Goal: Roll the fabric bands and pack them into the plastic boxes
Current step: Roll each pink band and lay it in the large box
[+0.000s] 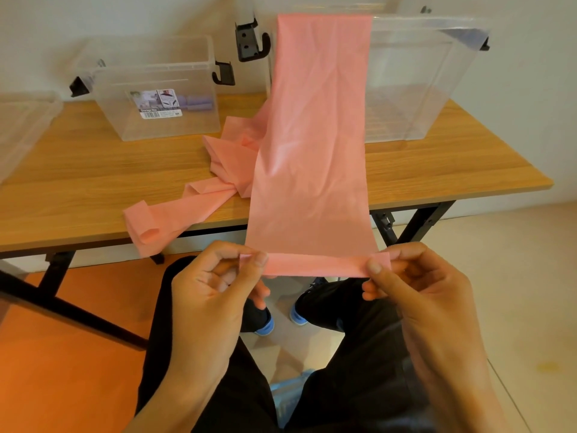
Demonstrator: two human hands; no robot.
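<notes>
The left hand [218, 276] and right hand [406, 276] are pinching the pink band's [312, 151] folded end, seemingly starting the roll; the next turn is calling for even edges.

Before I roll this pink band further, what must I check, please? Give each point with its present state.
1. Left hand pinches the fold's left corner: ok.
2. Right hand pinches the fold's right corner: ok.
3. Fold on the pink band runs straight across: ok.
4. Band's far part untangled: not ok, it lies bunched on the table.
5. Band free where it passes the large box: cannot tell.
6. Small box open: ok.
</notes>
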